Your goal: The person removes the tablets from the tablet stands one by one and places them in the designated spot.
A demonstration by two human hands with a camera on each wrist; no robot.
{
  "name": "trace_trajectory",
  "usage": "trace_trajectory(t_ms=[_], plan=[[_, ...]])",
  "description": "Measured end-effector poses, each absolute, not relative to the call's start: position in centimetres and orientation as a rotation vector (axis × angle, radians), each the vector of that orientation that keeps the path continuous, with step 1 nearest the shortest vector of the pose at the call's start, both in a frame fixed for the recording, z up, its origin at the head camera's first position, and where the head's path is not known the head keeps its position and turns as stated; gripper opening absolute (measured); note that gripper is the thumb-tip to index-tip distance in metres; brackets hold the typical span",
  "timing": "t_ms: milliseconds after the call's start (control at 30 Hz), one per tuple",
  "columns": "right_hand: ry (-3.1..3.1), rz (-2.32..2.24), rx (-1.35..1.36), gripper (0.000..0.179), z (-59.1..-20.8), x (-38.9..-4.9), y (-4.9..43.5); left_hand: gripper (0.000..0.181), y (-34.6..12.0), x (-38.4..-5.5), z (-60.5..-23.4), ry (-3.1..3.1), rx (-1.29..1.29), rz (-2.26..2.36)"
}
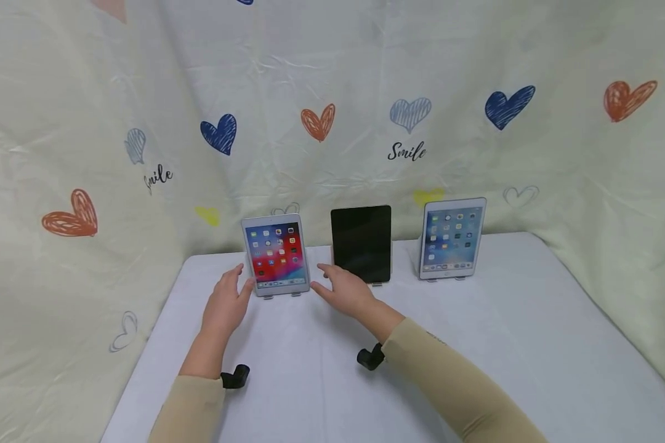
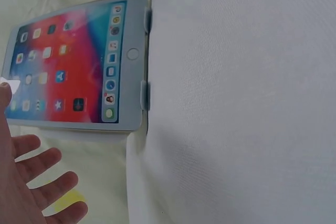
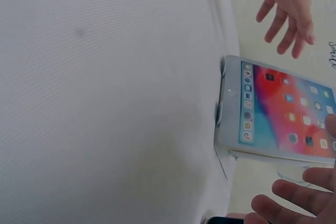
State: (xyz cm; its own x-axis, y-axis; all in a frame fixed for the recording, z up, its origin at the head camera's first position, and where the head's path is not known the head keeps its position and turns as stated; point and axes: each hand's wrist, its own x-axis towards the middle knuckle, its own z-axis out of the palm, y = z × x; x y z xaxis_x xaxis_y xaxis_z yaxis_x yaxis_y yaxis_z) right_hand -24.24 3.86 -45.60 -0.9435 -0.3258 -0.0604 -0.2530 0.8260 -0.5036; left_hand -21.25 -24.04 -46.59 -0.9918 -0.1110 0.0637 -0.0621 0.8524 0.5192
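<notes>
A white-framed tablet [image 1: 277,253] with a red and blue home screen leans on a small stand at the left of the table. My left hand [image 1: 227,303] is at its left side, fingers spread and holding nothing. On its other side is my right hand [image 1: 345,290], fingers extended toward the tablet's right edge and also holding nothing. In the left wrist view the left fingers [image 2: 52,182] are spread beside the tablet [image 2: 73,66]. The right wrist view has the right fingers [image 3: 294,198] near one long edge of the tablet [image 3: 278,111].
A dark-screened tablet [image 1: 361,240] stands in the middle, partly behind my right hand. Farther right, another white tablet [image 1: 452,237] with a blue screen leans on a stand. White cloth covers the table [image 1: 504,344]. A heart-printed curtain [image 1: 354,74] hangs behind.
</notes>
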Motion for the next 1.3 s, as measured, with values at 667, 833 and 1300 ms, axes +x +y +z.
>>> trace_trajectory(t_ms=[667, 833, 1300], plan=[[2.851, -0.811, -0.425, 0.073, -44.9, -25.8, 2.1, 0.073, -24.1, -24.3, -46.3, -2.943, 0.143, -0.809], [2.834, -0.842, -0.392, 0.074, -44.7, -26.3, 1.4, 0.073, -24.2, -24.7, -45.7, -2.946, 0.127, -0.788], [2.761, -1.021, -0.326, 0.077, -44.8, -27.5, 0.1, 0.074, -23.8, -25.6, -45.1, -2.994, 0.142, -0.792]])
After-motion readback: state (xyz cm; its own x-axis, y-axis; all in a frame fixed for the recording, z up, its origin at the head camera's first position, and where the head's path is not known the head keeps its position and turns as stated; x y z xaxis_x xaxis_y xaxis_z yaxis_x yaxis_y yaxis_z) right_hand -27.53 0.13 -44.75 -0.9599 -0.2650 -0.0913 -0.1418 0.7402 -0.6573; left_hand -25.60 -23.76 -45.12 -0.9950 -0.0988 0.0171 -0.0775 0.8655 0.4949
